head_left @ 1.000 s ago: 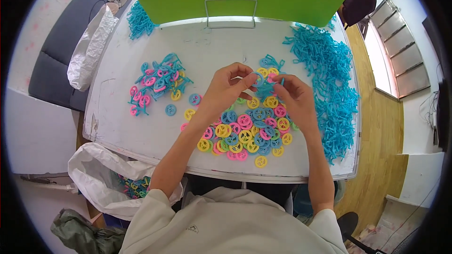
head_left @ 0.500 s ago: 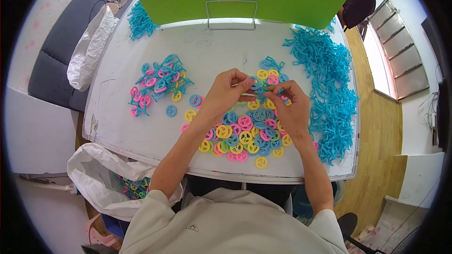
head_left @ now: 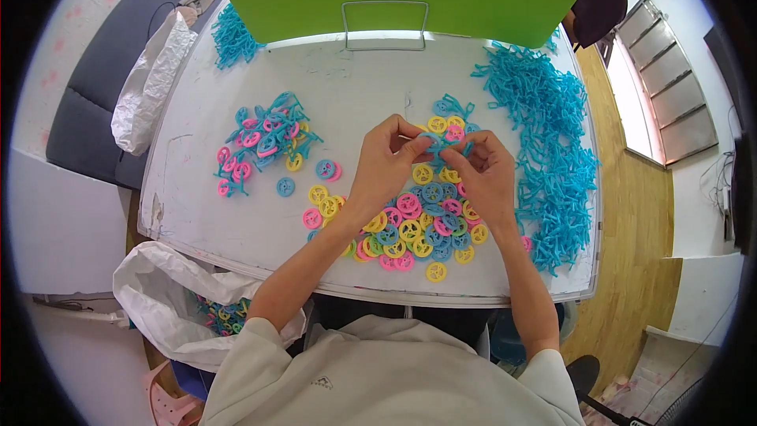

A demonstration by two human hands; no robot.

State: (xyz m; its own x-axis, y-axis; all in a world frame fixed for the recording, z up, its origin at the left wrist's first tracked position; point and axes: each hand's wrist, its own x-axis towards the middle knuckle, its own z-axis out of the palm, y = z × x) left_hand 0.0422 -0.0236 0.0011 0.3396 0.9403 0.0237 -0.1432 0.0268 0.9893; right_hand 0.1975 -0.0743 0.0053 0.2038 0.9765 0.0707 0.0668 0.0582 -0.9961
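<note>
Loose pile of yellow, pink and blue wheels (head_left: 414, 229) lies nearest on the white table (head_left: 347, 95). Just above it, left hand (head_left: 384, 164) and right hand (head_left: 486, 173) meet — fingers of both pinching one small blue piece (head_left: 436, 142). Farther right — heap of blue sticks (head_left: 552, 142); left, a finished cluster (head_left: 264, 142).

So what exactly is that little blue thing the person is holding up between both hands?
The small blue piece looks like moulded plastic, the same blue as the strips heaped to the right. It is pinched between the fingertips of the left hand and the right hand, lifted just above the pile of wheels. The fingers hide much of it, so its exact shape cannot be told.
</note>
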